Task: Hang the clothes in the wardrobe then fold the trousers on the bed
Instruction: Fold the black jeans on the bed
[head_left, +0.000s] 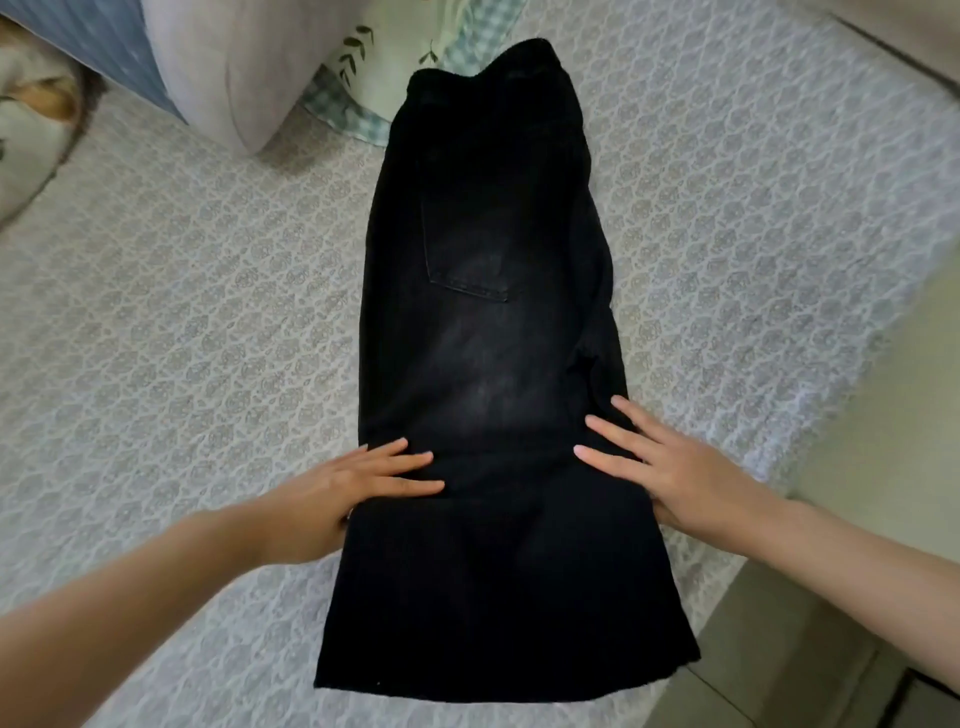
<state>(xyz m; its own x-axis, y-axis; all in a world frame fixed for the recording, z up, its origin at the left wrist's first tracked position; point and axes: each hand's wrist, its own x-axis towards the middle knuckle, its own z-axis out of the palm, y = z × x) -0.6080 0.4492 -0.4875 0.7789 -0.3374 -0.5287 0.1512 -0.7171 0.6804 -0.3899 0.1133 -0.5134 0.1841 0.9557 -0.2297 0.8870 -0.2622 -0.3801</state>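
the black trousers lay lengthwise on the bed, seemingly one leg over the other. the waistband was at the far end near a pillow and the hems nearest the person, probably so the length could be folded across. the left hand and right hand rested flat about midway, one at each side edge, fingers straight and slightly spread. this likely smoothed the cloth and marked the fold line. the thumbs were hidden.
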